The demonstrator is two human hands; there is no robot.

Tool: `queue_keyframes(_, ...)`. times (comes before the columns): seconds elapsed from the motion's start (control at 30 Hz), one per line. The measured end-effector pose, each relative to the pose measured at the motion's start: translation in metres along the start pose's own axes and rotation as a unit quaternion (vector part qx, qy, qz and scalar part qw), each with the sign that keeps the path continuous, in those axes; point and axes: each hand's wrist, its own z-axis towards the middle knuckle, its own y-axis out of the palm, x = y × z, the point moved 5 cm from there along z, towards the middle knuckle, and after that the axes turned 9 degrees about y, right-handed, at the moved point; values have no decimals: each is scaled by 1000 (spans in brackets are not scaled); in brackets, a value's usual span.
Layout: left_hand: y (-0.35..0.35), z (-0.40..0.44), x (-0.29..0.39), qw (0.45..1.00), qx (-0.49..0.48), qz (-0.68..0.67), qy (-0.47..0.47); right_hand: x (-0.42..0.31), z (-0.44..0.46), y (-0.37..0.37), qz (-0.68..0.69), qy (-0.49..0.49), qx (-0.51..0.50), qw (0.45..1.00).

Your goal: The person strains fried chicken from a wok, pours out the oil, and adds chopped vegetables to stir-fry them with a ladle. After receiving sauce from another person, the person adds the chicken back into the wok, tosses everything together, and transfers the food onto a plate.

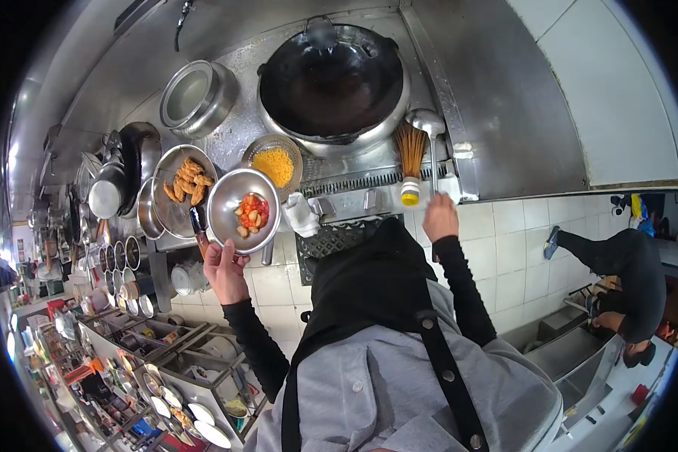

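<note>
- Left of the frame's centre, I have the left fingers point(228, 248) grasping the lower rim of the steel bowl point(224, 197); red and pale pieces point(253, 214) lie inside.
- Right of centre, the right fingers point(441, 202) seem closed on the handle of the ladle point(426, 121).
- Held at one edge only, the bowl could tip, I judge, and spill.
- The ladle could knock the brush point(411, 145), which stands just beside.
- I can read no brand, label or writing.
</note>
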Motion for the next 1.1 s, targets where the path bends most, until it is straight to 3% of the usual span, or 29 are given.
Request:
queue_keyframes(0.03, -1, 0, -3, 1000, 4, 5, -3, -39, 2, -51, 103, -87, -50, 990)
queue_keyframes(0.07, -2, 0, -8, 1000, 6, 9, -8, -88, -1, -107, 241, -250, -37, 937)
queue_keyframes(0.1, -3, -1, -14, 1000, 15, 22, -13, -133, -14, -160, 277, -302, -111, 906)
queue_keyframes(0.13, -4, -1, -21, 999, 15, 24, -22, -172, -34, -215, 337, -402, -108, 844)
queue_keyframes(0.17, -4, -1, -27, 999, 14, 23, -29, -197, -55, -244, 418, -486, -112, 759)
queue_keyframes(0.23, -8, 2, -44, 999, 5, 8, -36, -233, -89, -298, 597, -621, -208, 463)
queue_keyframes(0.3, -3, -2, -49, 999, 3, 3, -43, -247, -111, -348, 557, -690, -225, 404)
queue_keyframes(0.37, -1, -5, -52, 999, 0, 6, -49, -249, -110, -359, 575, -690, -237, 369)
queue_keyframes(0.47, -2, -7, -55, 997, 5, 26, -75, -239, -94, -364, 621, -668, -229, 341)
queue_keyframes(0.57, -12, -7, -72, 999, 7, 11, -40, -221, -67, -365, 676, -627, -202, 330)
queue_keyframes(0.67, 14, -5, -72, 999, 18, -31, -38, -192, -31, -361, 723, -569, -155, 359)
queue_keyframes(0.73, -2, -12, -60, 999, 20, -3, -32, -156, -2, -336, 761, -470, -119, 431)
queue_keyframes(0.77, -1, -10, -62, 999, 25, -9, -33, -135, 10, -317, 759, -414, -111, 491)
queue_keyframes(0.83, 5, -13, -56, 998, 39, 12, -44, -82, 27, -251, 682, -280, -133, 663)
queue_keyframes(0.9, 1, -9, -65, 999, 21, 19, -29, -28, 34, -167, 518, -79, -139, 840)
queue_keyframes(0.97, 4, -13, -61, 998, 11, 46, -29, 48, 35, -62, 320, -33, -166, 932)
queue_keyframes(1.03, 16, -15, -48, 998, 12, 58, -33, 105, 27, 22, 180, -9, -190, 965)
queue_keyframes(1.07, 18, -15, -50, 998, 26, 53, -27, 148, 26, 88, -59, -210, -49, 975)
queue_keyframes(1.1, 17, -12, -59, 998, -2, 54, -11, 123, 7, 58, 72, -115, -47, 990)
